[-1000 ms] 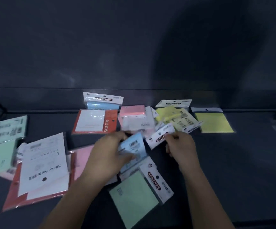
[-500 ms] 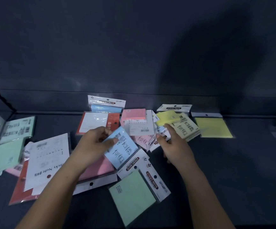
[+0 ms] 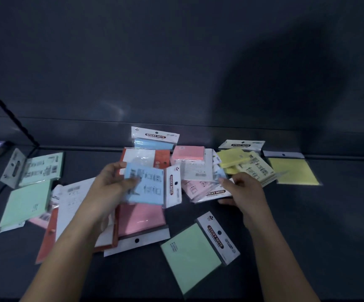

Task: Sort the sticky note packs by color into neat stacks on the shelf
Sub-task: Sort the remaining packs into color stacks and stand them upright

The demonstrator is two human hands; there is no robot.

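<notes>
The fingers of the left hand curl round the left edge of a blue pack, with the thumb laid across its printed face. The hand holds the pack lifted above the pile, white header to the right. The right hand pinches the white header edge of a pink pack lying in the heap, fingers on top and thumb beneath; blur hides the finer grip. Under the blue pack lies a large pink pack. Nearer the person a green pack lies alone, tilted. At the back a second blue pack sits against the rear wall. Yellow packs lie to its right and two more green packs at the far left, all on the dark shelf.
</notes>
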